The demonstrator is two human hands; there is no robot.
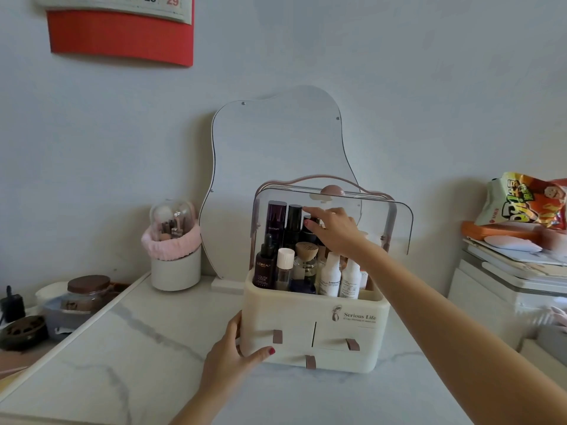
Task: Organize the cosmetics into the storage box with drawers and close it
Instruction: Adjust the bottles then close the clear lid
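Note:
A cream storage box (337, 338) stands on the marble table (138, 363); its three drawers look pushed in. Its clear lid (395, 219) is swung up over the top compartment. Several cosmetics stand upright in that compartment: a tall purple bottle (276, 219), a L'Oreal dropper bottle (265, 265) and two white bottles (331, 277). My right hand (337, 231) reaches under the lid and pinches the top of a dark bottle (308, 233) in the back row. My left hand (233, 354) grips the box's lower left corner, thumb across the front.
A wavy mirror (276, 142) leans on the wall behind the box. A brush holder (175, 240) with a pink band stands at the left, with a brown-lidded jar (87, 289) further left. At the right, a snack bag (527, 200) tops stacked books (515, 262).

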